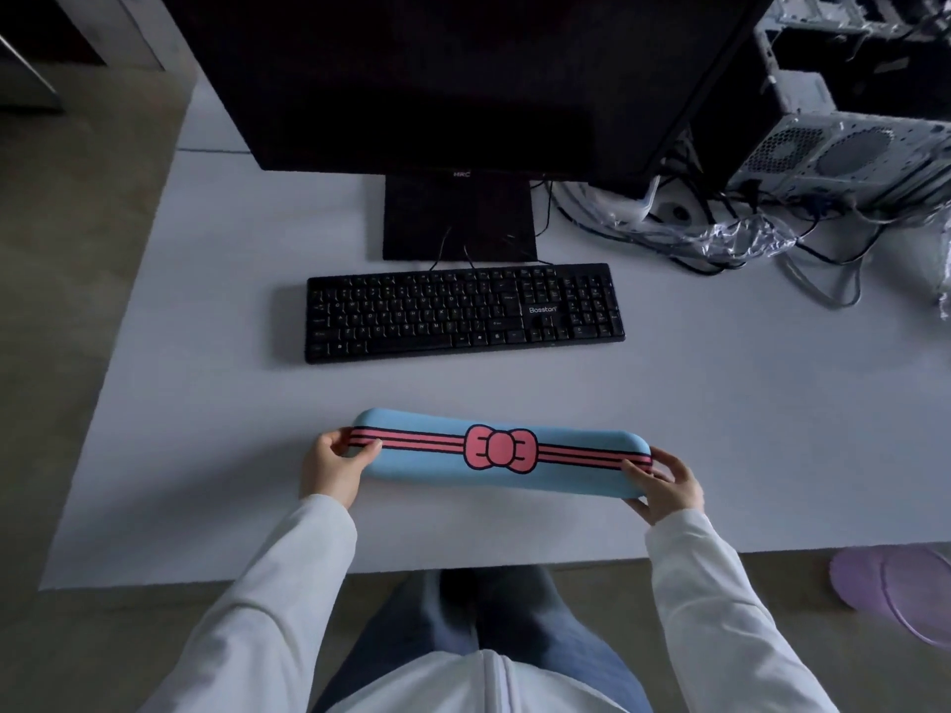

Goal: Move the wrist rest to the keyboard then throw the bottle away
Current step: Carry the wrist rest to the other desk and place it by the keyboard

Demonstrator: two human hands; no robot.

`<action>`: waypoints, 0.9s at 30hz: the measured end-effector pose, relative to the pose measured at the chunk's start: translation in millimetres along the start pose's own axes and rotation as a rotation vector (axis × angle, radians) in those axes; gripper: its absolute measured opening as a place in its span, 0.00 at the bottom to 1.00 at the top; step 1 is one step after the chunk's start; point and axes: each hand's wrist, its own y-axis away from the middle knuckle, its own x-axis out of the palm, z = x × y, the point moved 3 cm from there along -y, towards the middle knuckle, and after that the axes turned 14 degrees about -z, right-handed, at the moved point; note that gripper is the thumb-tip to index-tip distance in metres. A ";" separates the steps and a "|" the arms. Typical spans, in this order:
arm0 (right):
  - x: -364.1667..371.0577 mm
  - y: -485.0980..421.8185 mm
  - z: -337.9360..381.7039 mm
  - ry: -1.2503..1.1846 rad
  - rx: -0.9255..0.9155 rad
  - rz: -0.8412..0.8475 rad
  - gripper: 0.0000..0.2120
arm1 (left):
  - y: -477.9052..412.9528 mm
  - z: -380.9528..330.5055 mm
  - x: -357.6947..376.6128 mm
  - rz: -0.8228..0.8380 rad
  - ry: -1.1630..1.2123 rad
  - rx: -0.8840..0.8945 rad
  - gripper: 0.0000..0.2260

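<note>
Both ends of a blue wrist rest (502, 458) with a pink bow pinched: left hand (332, 468) closed on the left end, thumb on top across the stripes, right hand (666, 483) closed on the right end the same way, fingers tucked beneath. Held level near the front edge of the white desk (206, 326), well short of the black keyboard (463, 312) lying farther back, with bare desk between them. Whether resting on the desk or lifted just off it: cannot tell. Likely risks from here: a soft, long pad sagging or twisting in the middle if one hand leads, landing askew to the keyboard's near edge; a push too far nudging the keyboard back toward the monitor stand (459, 218), where thin cables (465, 252) trail. No bottle anywhere in view, so the second part still to find; a pale purple bin (893, 589) on the floor at the near right, probably where it belongs. Desk smooth, matte, mostly bare on the left; far right crowded with an open computer case (844, 151), tangled wires and crinkled plastic wrap (741, 239). Room dim, dark monitor (463, 79) looming over the far side, dull tan floor at left.
</note>
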 end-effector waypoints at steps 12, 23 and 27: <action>29.5 -24.7 35.2 0.098 -0.080 0.041 0.22 | 15.8 -4.4 4.4 -0.126 0.048 -0.059 0.17; 29.1 -34.7 36.2 0.284 -0.240 -0.033 0.20 | 23.9 -15.6 5.0 -0.214 -0.079 -0.035 0.19; 27.8 -27.1 41.8 0.397 -0.395 -0.025 0.17 | 30.8 -33.8 6.1 -0.257 -0.117 0.119 0.16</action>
